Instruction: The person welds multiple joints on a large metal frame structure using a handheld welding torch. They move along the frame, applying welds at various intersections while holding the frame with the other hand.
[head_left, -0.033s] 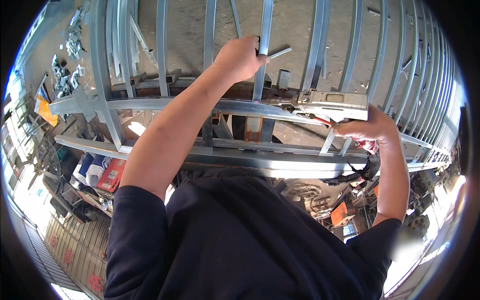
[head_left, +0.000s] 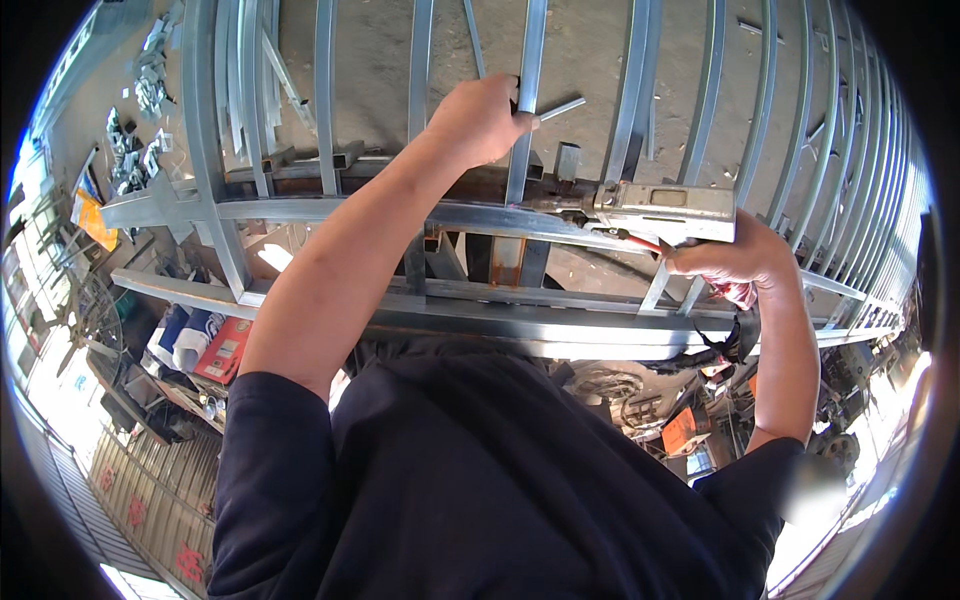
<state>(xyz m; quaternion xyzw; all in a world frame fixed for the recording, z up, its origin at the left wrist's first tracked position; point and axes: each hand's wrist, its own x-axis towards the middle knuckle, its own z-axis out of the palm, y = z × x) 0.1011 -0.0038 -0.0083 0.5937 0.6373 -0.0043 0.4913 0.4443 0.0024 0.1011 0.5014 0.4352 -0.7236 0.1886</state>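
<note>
Hardly anything is differing from the earlier frame: both hands are keeping their places, and only the whole view is shifting very slightly. The left hand (head_left: 482, 122) is gripping an upright metal bar (head_left: 532, 45), its fingers closing around it. The right hand (head_left: 738, 262) is holding a silver, box-bodied tool (head_left: 665, 208) from below. The tool is lying above the crosswise rail (head_left: 270, 209), its narrow end pointing left toward the bar's foot; whether they are touching, I cannot tell.

smooth glossy metal bar (head_left: 532, 55), scuffed metal tool (head_left: 668, 208), matt cloth shirt (head_left: 480, 480)
</note>
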